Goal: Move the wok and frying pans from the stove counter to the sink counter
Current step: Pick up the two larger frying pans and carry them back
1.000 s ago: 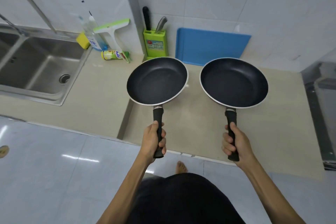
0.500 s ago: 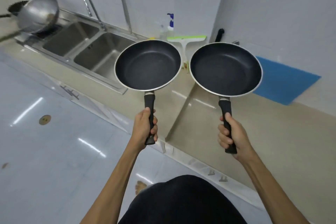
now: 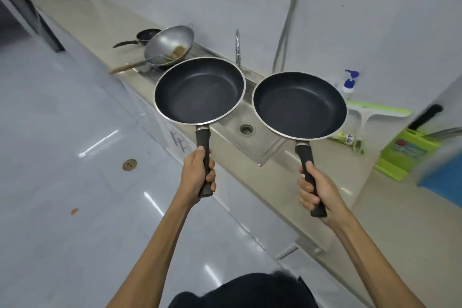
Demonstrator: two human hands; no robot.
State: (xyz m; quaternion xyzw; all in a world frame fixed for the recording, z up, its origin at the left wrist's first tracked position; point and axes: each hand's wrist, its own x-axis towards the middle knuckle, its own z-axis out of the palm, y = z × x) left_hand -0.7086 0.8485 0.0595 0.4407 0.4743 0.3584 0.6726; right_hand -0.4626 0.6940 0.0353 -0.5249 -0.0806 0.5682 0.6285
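I hold two black non-stick frying pans in the air over the steel sink. My left hand grips the black handle of the left frying pan. My right hand grips the handle of the right frying pan. Both pans are level and empty. Beyond the sink, a steel wok with a wooden handle rests tilted on the counter, and a small black pan sits behind it.
A tap rises behind the sink. To the right stand a soap bottle, a green squeegee, a green knife block and a blue board. The beige counter runs diagonally; glossy floor lies on the left.
My view has swung left along the counter. Both pans moved from over the right counter to over the sink, and the wok and small pan came into view.
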